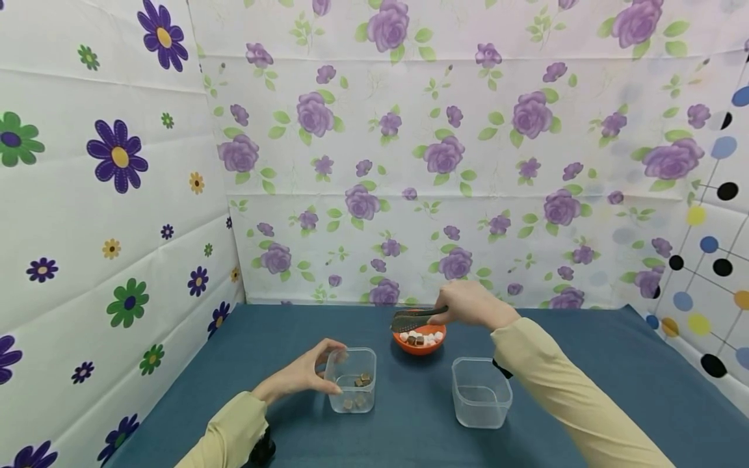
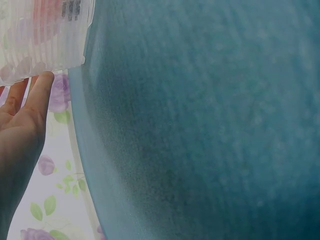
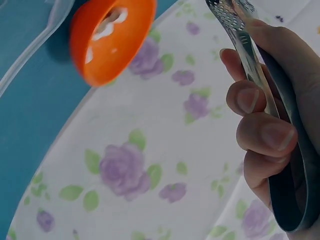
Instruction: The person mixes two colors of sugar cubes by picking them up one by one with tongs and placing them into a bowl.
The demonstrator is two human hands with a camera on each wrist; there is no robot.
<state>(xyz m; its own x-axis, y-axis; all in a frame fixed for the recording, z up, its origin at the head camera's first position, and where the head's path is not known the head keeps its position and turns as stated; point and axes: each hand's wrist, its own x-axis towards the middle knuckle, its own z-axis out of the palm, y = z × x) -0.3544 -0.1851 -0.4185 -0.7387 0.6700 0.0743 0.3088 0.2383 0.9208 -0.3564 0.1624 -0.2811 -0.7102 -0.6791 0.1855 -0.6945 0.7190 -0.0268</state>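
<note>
My left hand (image 1: 301,372) grips the left clear plastic container (image 1: 367,407), thumb on its near side and fingers at the far side. Inside lie several small brown cubes (image 1: 362,381). In the left wrist view, fingertips meet the wall of that container (image 2: 45,45). Metal tongs (image 1: 411,319) are held in my right hand (image 1: 473,303), fingers wrapped around the dark handles. Their heads hover over an orange bowl (image 1: 419,351) of white and brown cubes. The right wrist view shows the tongs (image 3: 287,212) angled beside the bowl (image 3: 131,47); whether their tips hold anything cannot be seen.
A second clear container (image 1: 481,416) stands on the blue tabletop (image 1: 409,435), right of the first and nearer than the bowl. My right forearm passes just beside it. Flower-patterned sheets (image 1: 374,162) enclose the table at the back and left; a dotted one hangs at right.
</note>
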